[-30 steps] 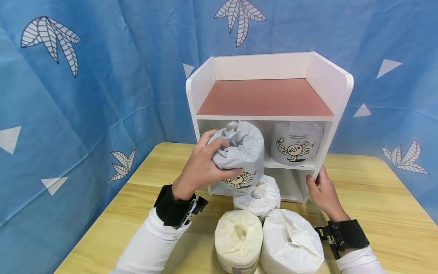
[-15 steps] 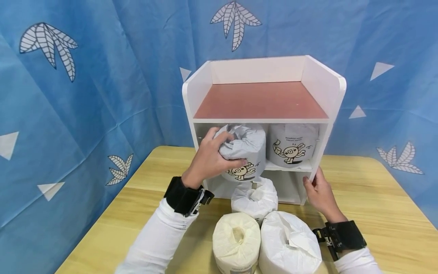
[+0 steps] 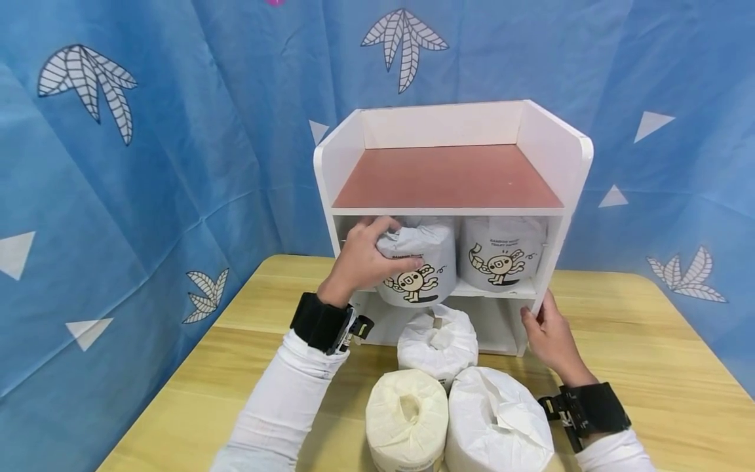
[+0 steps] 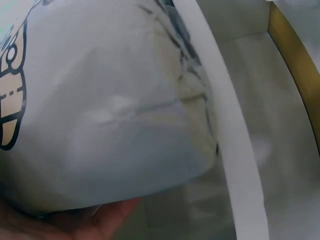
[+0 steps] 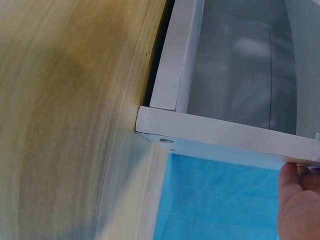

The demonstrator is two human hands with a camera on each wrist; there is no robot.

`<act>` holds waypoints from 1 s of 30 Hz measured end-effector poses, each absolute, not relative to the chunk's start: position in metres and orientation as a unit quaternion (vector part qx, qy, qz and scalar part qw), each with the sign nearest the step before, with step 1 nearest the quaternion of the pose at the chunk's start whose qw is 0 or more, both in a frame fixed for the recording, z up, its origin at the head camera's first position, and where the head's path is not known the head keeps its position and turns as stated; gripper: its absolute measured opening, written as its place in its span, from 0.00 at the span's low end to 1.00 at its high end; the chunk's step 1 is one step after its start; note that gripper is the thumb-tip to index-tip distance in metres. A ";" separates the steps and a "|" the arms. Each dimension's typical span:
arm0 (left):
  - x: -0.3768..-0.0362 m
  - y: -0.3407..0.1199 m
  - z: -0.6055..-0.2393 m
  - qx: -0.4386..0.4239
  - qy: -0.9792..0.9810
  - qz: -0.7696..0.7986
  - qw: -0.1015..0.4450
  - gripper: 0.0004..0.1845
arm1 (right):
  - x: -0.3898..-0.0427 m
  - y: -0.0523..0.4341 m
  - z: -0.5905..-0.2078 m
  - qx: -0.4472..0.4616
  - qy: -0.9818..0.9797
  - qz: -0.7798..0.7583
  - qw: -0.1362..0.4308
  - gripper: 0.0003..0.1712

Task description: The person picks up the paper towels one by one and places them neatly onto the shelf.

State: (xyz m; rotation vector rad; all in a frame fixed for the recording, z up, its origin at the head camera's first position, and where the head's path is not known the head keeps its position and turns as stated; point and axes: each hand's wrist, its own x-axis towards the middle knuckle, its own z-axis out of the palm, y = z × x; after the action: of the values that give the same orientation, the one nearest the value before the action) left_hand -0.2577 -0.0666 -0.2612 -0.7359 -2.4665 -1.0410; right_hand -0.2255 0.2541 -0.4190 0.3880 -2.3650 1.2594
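Observation:
My left hand (image 3: 364, 259) grips a grey-white wrapped toilet paper roll (image 3: 423, 265) with a printed cartoon figure, thumb across its front and fingers at its top left. The roll stands upright, partly inside the left half of the white shelf's (image 3: 345, 147) middle compartment. In the left wrist view its underside shows close to the shelf board (image 4: 235, 150), with fingers (image 4: 107, 217) at its edge. A matching roll (image 3: 504, 252) fills the right half. Lower down, my right hand (image 3: 552, 341) holds the shelf's right side panel; in the right wrist view the thumb lies against that panel (image 5: 225, 131).
In front of the shelf stand a small white roll (image 3: 436, 344), a cream roll (image 3: 407, 416) and a larger white roll (image 3: 498, 423), close together on the wooden table (image 3: 649, 354). A blue patterned curtain (image 3: 177, 131) hangs behind. Below the middle compartment is a lower one.
My left hand has pushed the toilet paper roll forward into the left of the compartment, and the roll has gone from tilted to upright. The right hand keeps its hold on the panel.

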 end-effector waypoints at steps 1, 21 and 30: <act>-0.258 -0.066 -0.262 -0.260 -0.872 -0.371 0.183 0.28 | -0.225 0.254 -0.419 0.140 -0.853 0.454 0.216 0.31; -0.279 -0.052 -0.271 -0.229 -0.863 -0.386 0.234 0.37 | -0.224 0.252 -0.423 0.143 -0.854 0.451 0.219 0.32; -0.286 -0.041 -0.272 -0.238 -0.866 -0.372 0.236 0.40 | -0.223 0.252 -0.420 0.144 -0.853 0.448 0.226 0.34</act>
State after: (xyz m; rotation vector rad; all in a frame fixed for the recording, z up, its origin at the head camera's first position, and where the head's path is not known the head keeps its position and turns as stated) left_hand -0.2860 -0.0411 -0.2718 -0.6518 -2.3752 -1.0190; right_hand -0.2225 0.2521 -0.4197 0.3985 -2.3518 1.2359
